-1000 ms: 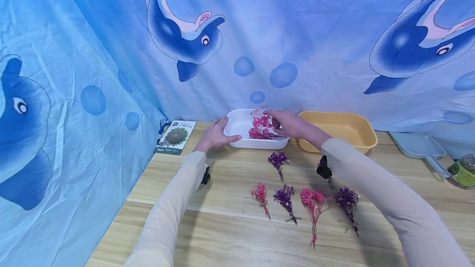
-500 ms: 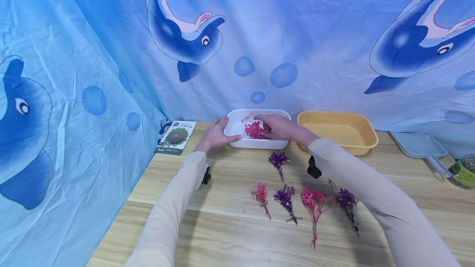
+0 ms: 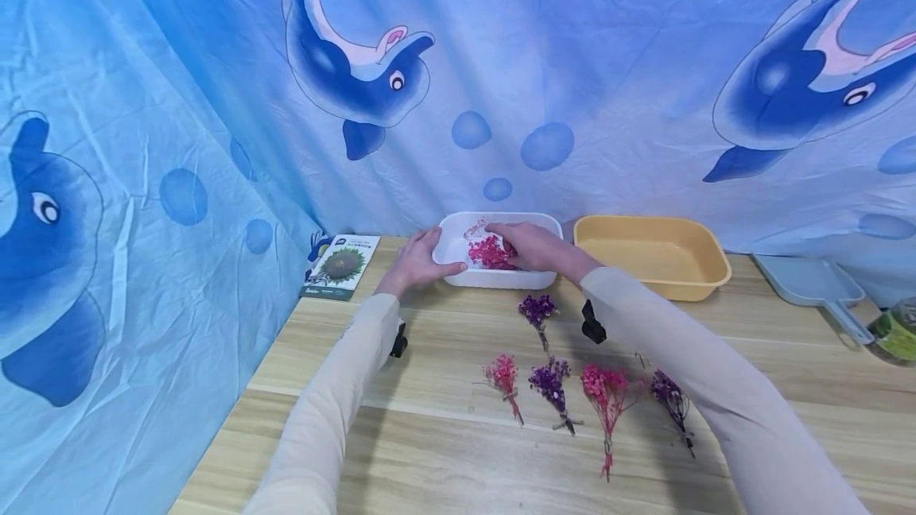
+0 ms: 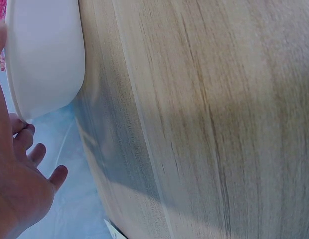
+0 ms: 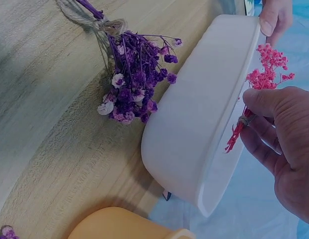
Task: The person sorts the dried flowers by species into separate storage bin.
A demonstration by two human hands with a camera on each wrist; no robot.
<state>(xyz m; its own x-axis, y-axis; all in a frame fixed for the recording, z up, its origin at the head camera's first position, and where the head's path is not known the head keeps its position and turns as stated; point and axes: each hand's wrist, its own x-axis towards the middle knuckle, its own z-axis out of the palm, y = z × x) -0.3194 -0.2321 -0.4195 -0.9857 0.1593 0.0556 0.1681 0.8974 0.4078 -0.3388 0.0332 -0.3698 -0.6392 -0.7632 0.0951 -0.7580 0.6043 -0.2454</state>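
Inside the white basin [image 3: 501,280], my right hand [image 3: 533,246] pinches a small bunch of pink dried flowers [image 3: 489,253]. In the right wrist view, thumb and fingers hold the pink flower bunch [image 5: 264,74] at its tied stems, over the basin's rim. My left hand [image 3: 415,262] grips the left end of the basin. The left wrist view has that hand's curled fingers at the basin's corner [image 4: 47,59]. Pink sprigs lie near the right fingertips, partly hidden by the hand. A purple dried flower bunch [image 5: 134,79] lies just in front of the basin.
A yellow basin [image 3: 651,257] stands to the right, with a grey-blue dustpan [image 3: 809,280] and a green-labelled bottle [image 3: 894,332] beyond. Several pink and purple bunches, including a pink one [image 3: 604,388], lie in front. A sunflower seed packet [image 3: 342,265] lies left.
My right hand has moved left and slightly down inside the white basin, carrying the pink flower bunch. My left hand stays at the basin's left end.
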